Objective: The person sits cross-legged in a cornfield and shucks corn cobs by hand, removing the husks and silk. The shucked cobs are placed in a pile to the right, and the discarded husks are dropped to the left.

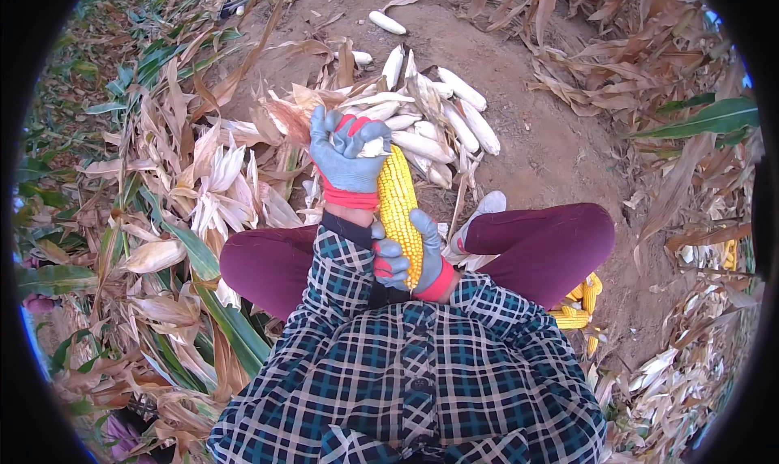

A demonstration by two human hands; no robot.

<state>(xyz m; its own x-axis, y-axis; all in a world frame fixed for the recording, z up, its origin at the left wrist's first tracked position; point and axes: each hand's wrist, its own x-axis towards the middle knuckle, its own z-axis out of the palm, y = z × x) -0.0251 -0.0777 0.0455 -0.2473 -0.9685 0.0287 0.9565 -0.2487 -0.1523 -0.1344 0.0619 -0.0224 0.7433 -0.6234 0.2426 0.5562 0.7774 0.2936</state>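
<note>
Left hand: the left hand (349, 160), in a grey glove with a red cuff, has its fingers (357, 133) curled tight over the top end of the yellow corn cob (398, 207), pinching a pale scrap of husk (374, 148) there.
Right hand: the right hand (412, 259), gloved the same way, wraps the lower end of the cob; the thumb lies along the right side, the other fingers close round from the left.
Cob: upright between the two fists, rows of kernels bare from just below the left fingers down into the right palm.
Beyond the left fingers: a heap of pale cobs still in husk (434, 119) lies on the bare soil (535, 139), just past the fingertips, with one loose pale cob (387, 23) farther off.
Left of the fingers: stripped dry husks and stalks (203, 188) in a thick litter.
Below the right fingers: checked shirt sleeves (422, 358) and maroon trouser legs (544, 249), crossed, a pale shoe (479, 216) just beside the right hand.
Right of the knee: a few husked yellow cobs (580, 306) on the ground, well apart from both hands.
</note>
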